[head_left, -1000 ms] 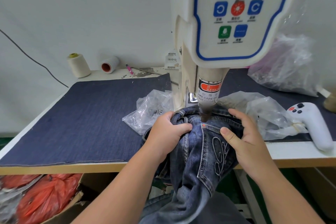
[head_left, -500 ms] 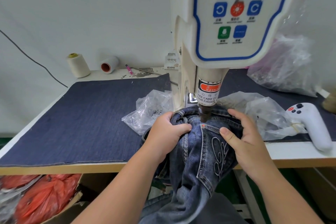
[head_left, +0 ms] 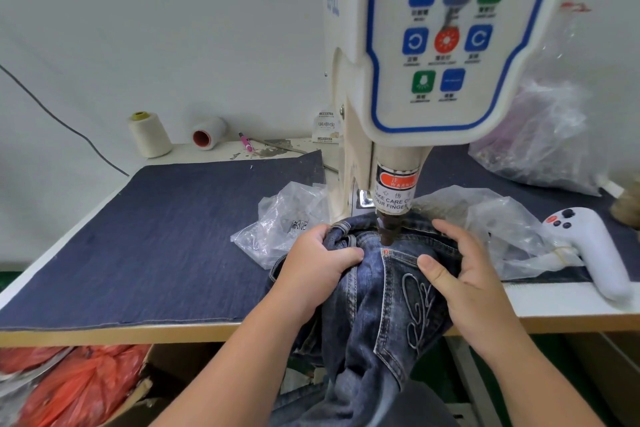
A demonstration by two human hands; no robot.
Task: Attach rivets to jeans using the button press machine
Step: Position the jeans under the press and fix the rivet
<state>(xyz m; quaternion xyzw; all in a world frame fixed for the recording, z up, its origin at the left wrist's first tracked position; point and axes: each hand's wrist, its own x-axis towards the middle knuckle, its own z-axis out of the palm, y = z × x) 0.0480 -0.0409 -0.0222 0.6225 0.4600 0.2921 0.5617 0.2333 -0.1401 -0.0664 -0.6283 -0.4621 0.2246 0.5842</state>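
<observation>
Jeans sit bunched at the front edge of the tabletop, draped down over it, with the pocket corner right under the dark punch of the button press machine. Left hand has its fingers curled tight around a fold of waistband, gripping it. Right hand pinches the denim too, thumb lying across the embroidered pocket, fingers wrapped over the far side of the fabric. A small red tab shows just below the punch tip.

Moving outward: crumpled clear plastic bags lie either side of the machine's column, and a white handheld controller rests near the right edge. A sheet of dark denim cloth covers most of the tabletop. At the back, against a plain white wall, stand a cream thread cone, a white spool on its side and a pink pen. A dark cable runs down the wall. Below the tabletop, orange plastic bags fill a cardboard box.
</observation>
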